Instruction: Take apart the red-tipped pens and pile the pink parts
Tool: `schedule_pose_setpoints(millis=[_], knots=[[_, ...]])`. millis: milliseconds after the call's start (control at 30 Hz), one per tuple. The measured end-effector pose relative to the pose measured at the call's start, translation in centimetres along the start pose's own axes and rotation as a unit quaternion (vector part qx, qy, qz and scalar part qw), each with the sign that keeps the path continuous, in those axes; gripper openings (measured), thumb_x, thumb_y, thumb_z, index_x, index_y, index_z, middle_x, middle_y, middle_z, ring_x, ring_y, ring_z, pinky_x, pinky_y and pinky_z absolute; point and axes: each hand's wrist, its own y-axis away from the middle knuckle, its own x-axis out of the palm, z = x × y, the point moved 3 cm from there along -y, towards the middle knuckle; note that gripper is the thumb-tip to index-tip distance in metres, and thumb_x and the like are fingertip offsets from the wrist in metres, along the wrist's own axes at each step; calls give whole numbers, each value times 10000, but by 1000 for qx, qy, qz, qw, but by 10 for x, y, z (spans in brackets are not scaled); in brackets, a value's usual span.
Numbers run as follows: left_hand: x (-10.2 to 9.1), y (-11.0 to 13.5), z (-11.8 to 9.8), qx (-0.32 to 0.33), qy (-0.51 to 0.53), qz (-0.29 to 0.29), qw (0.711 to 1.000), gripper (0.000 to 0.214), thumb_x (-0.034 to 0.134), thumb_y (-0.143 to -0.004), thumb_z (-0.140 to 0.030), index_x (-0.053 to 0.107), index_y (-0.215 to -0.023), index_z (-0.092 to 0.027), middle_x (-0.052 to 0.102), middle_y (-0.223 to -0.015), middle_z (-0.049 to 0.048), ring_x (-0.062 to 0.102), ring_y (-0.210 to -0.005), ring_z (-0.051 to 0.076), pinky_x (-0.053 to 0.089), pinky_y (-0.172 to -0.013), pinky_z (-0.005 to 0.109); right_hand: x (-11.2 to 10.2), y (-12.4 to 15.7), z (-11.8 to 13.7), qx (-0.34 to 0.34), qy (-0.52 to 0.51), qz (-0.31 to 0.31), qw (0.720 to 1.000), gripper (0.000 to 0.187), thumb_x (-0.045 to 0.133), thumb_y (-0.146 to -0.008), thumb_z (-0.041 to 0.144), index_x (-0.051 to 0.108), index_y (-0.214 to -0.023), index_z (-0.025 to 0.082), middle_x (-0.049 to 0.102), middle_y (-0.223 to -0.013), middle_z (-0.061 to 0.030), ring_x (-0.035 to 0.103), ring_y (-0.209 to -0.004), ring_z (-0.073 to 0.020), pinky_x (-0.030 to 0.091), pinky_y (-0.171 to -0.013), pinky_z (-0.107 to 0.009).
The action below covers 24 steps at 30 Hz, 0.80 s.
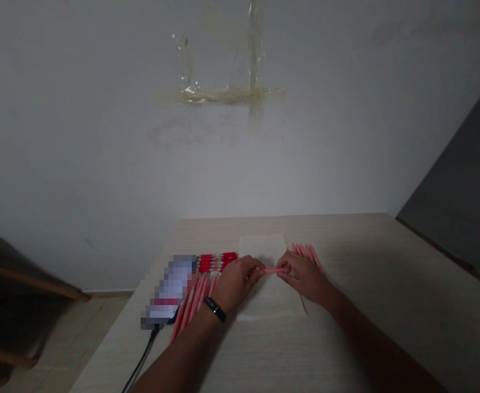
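My left hand (237,281) and my right hand (303,275) meet over a white sheet of paper (264,245) on the table. Both pinch the ends of one pink pen barrel (273,270) held level between them. A black band (215,309) circles my left wrist. Left of that hand lies a heap of pink barrels (193,305). Behind them sits a row of red-capped pen parts (215,261). Several more pink barrels (307,252) lie just beyond my right hand.
A light wooden table (387,284) stands against a white wall with old tape marks (229,93). A blurred-out object (170,292) with a black cable (142,360) lies at the table's left edge. A dark wooden chair (6,305) stands at the left.
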Motion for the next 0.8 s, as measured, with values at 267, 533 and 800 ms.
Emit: schedule_pose_setpoints(millis=[267, 533, 800], knots=[[-2, 1, 1, -7, 14, -12, 1000, 231, 582, -942, -396, 743, -1013, -245, 647, -895, 44, 602, -805, 170, 427, -722, 257, 1, 1, 0, -6, 1, 5, 1000, 74, 669, -868, 213, 616, -920, 216, 635, -891, -2, 597, -848, -166, 437, -816, -299], [2, 1, 1, 11, 23, -6, 1000, 177, 608, -932, -342, 736, -1003, -242, 635, -916, 42, 602, -819, 164, 428, -734, 257, 3, 0, 2, -31, -45, 39, 998, 77, 591, -937, 264, 618, -990, 215, 630, -948, -30, 594, -865, -172, 452, -786, -298], [3, 1, -2, 13, 44, 7, 999, 158, 614, -927, -314, 728, -992, -225, 632, -959, 55, 604, -859, 172, 442, -747, 262, 3, 0, 7, -41, -47, 71, 996, 126, 558, -971, 276, 646, -1038, 216, 641, -969, -37, 597, -917, -181, 444, -812, -298]])
